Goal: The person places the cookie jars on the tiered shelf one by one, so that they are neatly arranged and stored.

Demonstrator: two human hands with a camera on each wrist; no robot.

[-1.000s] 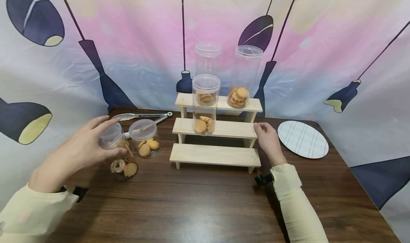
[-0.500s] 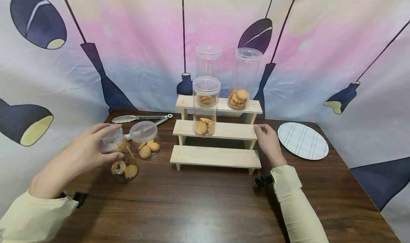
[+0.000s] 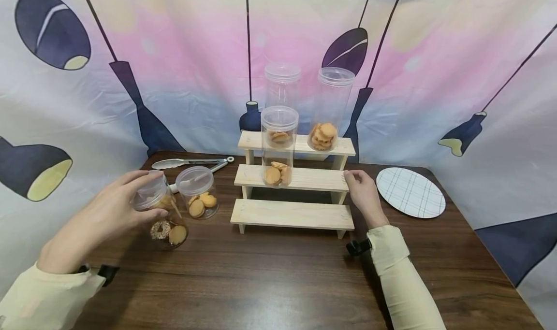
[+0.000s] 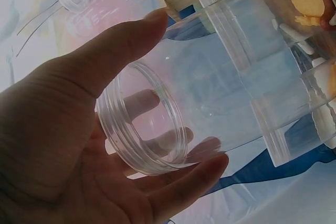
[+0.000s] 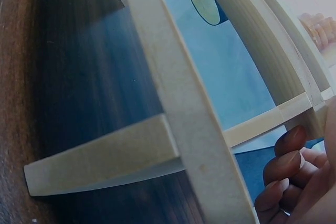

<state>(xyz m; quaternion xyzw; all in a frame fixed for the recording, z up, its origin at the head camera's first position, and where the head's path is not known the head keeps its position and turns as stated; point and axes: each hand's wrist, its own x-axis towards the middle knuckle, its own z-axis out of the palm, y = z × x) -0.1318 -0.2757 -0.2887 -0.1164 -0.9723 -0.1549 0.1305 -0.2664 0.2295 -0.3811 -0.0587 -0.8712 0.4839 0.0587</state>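
Note:
My left hand (image 3: 109, 207) grips the top of a tall clear jar (image 3: 173, 218) at the left of the table. Inside this jar lie a ring-shaped cookie and round cookies. In the left wrist view the thumb and fingers (image 4: 191, 182) curl around the clear lid (image 4: 142, 121). Just right of it stands a shorter lidded jar (image 3: 197, 187) of cookies. My right hand (image 3: 363, 194) holds the right end of the middle step of a three-step wooden stand (image 3: 291, 213). Its curled fingers (image 5: 291, 166) show below that step's end in the right wrist view; the thumb is hidden there.
Two jars, a left one (image 3: 283, 86) and a right one (image 3: 332, 98), stand on the top step. Another cookie jar (image 3: 278, 149) stands on the middle step. Metal tongs (image 3: 174, 163) lie behind the left jars. A checked plate (image 3: 410, 193) lies at the right.
My left hand has come down and closed around the left jar's lid. The jar stays about where it was. My right hand keeps its place on the stand.

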